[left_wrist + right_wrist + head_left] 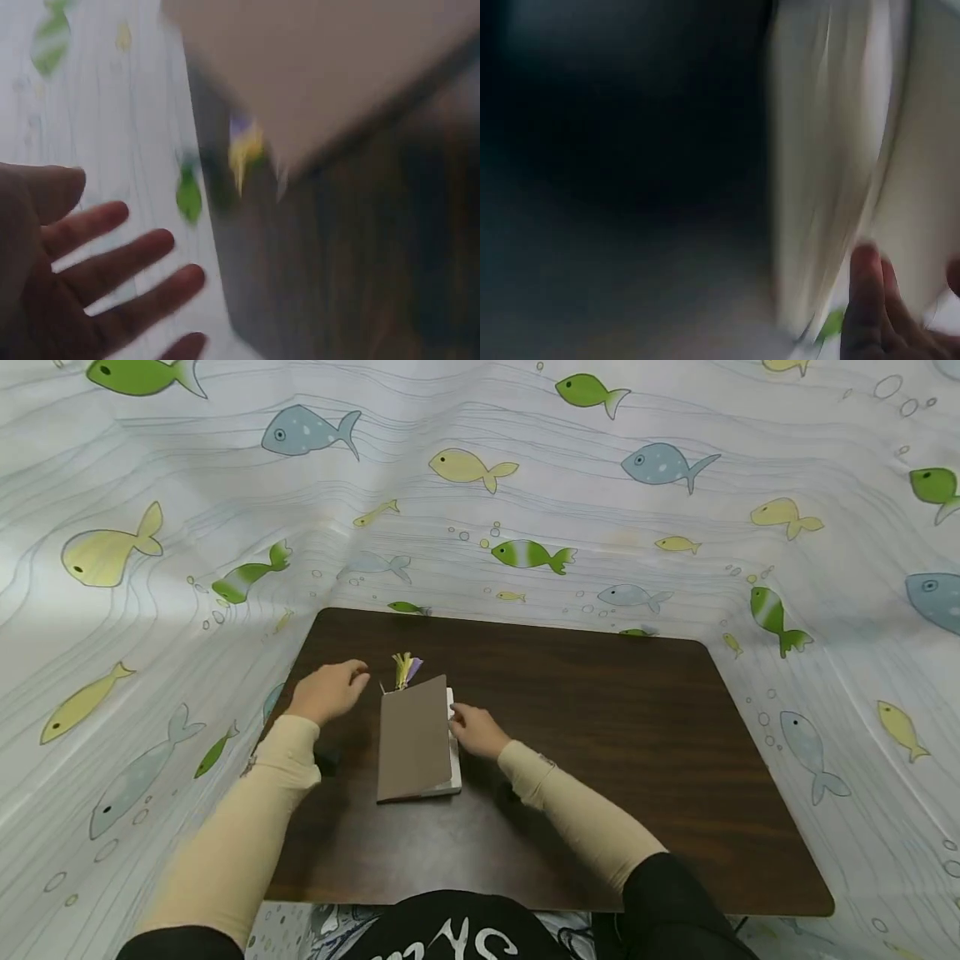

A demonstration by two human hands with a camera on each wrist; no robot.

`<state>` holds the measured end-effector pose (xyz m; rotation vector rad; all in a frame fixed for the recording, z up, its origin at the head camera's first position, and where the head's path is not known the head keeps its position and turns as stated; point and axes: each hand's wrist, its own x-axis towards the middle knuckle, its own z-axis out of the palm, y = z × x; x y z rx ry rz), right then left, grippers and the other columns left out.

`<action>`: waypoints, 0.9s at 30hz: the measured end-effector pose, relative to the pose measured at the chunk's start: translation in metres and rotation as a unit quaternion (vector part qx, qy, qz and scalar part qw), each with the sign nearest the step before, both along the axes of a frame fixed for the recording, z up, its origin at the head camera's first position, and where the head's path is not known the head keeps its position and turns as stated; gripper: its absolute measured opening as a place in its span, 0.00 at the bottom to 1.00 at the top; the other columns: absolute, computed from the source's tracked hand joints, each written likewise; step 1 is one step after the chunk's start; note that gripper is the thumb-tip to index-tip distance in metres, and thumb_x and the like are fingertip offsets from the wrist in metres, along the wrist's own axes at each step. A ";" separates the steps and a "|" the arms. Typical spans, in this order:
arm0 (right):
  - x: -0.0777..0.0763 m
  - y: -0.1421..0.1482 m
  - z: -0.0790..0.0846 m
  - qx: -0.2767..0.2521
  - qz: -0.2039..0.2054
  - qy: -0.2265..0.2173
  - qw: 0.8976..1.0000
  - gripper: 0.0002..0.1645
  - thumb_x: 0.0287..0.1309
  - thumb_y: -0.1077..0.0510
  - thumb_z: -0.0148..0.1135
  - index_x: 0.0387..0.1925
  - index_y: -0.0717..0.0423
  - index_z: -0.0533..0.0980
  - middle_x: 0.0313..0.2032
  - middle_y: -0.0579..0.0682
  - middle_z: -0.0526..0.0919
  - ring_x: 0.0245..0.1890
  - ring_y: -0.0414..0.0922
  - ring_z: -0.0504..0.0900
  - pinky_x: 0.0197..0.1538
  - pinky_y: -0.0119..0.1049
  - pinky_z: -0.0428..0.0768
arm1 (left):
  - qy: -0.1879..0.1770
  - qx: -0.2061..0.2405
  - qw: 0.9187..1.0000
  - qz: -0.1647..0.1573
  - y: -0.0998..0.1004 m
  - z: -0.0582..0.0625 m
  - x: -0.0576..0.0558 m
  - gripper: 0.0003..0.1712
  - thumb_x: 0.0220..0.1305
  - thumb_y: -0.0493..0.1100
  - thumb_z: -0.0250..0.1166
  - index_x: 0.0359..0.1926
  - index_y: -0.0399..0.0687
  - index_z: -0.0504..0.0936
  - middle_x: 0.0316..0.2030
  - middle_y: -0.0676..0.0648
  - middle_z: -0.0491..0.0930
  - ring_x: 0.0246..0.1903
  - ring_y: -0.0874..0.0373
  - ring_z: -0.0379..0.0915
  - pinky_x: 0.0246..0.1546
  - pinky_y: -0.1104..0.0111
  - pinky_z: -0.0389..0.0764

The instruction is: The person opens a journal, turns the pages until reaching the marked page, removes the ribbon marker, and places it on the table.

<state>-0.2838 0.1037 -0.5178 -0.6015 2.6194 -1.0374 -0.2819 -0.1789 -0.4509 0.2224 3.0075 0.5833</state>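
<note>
A notebook with a plain grey-brown cover lies on the dark table, its front cover lifted a little off the white pages along the right side. A yellow and purple tassel sticks out past its top edge. My right hand is at that right side, fingertips by the page edges; in the right wrist view its fingers look fairly straight, thumb apart. To the left of the notebook, my left hand hovers with nothing in it, its fingers spread in the left wrist view.
The brown wooden table stretches to the right of the notebook. A small dark object, hard to make out, lies by the left wrist. A white sheet with printed fish surrounds the table's back and sides.
</note>
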 end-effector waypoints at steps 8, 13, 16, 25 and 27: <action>0.065 -0.050 0.001 -0.129 0.085 0.025 0.988 0.31 0.74 0.54 0.44 0.74 0.54 0.54 0.69 0.53 0.66 0.64 0.45 0.71 0.61 0.35 0.74 | -0.098 0.203 0.974 -0.022 0.051 -0.014 0.053 0.44 0.72 0.66 0.40 0.76 0.45 0.43 0.70 0.33 0.58 0.64 0.34 0.62 0.58 0.40 0.67; 0.062 -0.052 -0.005 -0.008 0.176 0.134 0.975 0.33 0.73 0.52 0.48 0.73 0.58 0.56 0.72 0.55 0.59 0.72 0.45 0.58 0.71 0.40 0.61 | -0.061 0.172 0.983 0.004 0.043 -0.017 0.066 0.43 0.73 0.49 0.52 0.76 0.41 0.38 0.62 0.25 0.67 0.52 0.34 0.75 0.45 0.46 0.78; 0.053 -0.036 -0.013 0.080 0.174 0.150 0.970 0.36 0.67 0.46 0.56 0.71 0.55 0.60 0.72 0.54 0.59 0.73 0.48 0.56 0.71 0.50 0.59 | -0.061 0.166 0.984 0.018 0.024 -0.021 0.071 0.44 0.72 0.41 0.52 0.76 0.42 0.34 0.58 0.21 0.69 0.45 0.34 0.79 0.37 0.50 0.81; 0.038 0.013 -0.040 0.245 0.169 0.087 0.951 0.59 0.46 0.35 0.66 0.76 0.46 0.51 0.76 0.49 0.46 0.75 0.54 0.48 0.68 0.65 0.53 | -0.119 0.154 0.980 0.050 -0.033 -0.050 0.085 0.47 0.76 0.49 0.46 0.72 0.51 0.16 0.71 0.24 0.40 0.62 0.22 0.55 0.57 0.33 0.63; 0.038 0.014 -0.043 0.244 0.164 0.089 0.952 0.56 0.49 0.34 0.63 0.75 0.45 0.51 0.76 0.47 0.46 0.75 0.54 0.49 0.68 0.66 0.52 | -0.123 0.158 0.979 0.049 -0.039 -0.056 0.086 0.46 0.76 0.49 0.45 0.73 0.53 0.19 0.72 0.27 0.38 0.63 0.22 0.52 0.58 0.33 0.60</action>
